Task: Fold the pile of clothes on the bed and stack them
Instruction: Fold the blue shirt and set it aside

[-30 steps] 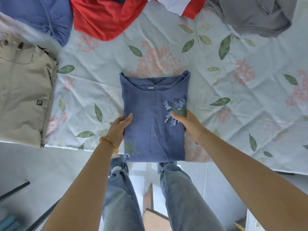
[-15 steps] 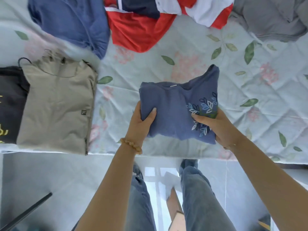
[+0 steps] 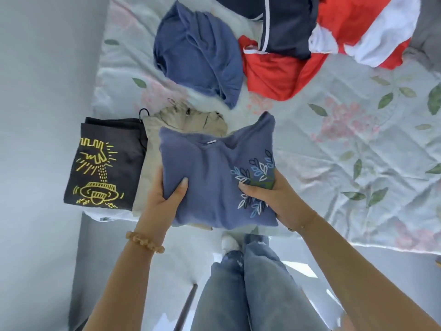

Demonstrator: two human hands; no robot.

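A folded blue top with a leaf print (image 3: 214, 177) is held by both hands over a folded beige garment (image 3: 152, 149), covering most of it. My left hand (image 3: 164, 194) grips its left edge, thumb on top. My right hand (image 3: 269, 194) grips its right edge at the leaf print. Beside the beige garment on the left lies a folded black garment with a yellow drawing (image 3: 105, 163). Farther back, unfolded clothes lie on the bed: a blue one (image 3: 198, 53), a red, white and navy one (image 3: 298, 44), and a grey one (image 3: 427, 32) at the right edge.
The bed has a pale floral quilt (image 3: 358, 139); its near edge runs in front of my legs. A pale wall or panel is at the left (image 3: 43, 115). A dark rod (image 3: 186, 306) stands on the floor near my jeans.
The blue top was lifted off the quilt and carried left; it now hangs over the beige garment. The view swung left, bringing the black garment into sight.
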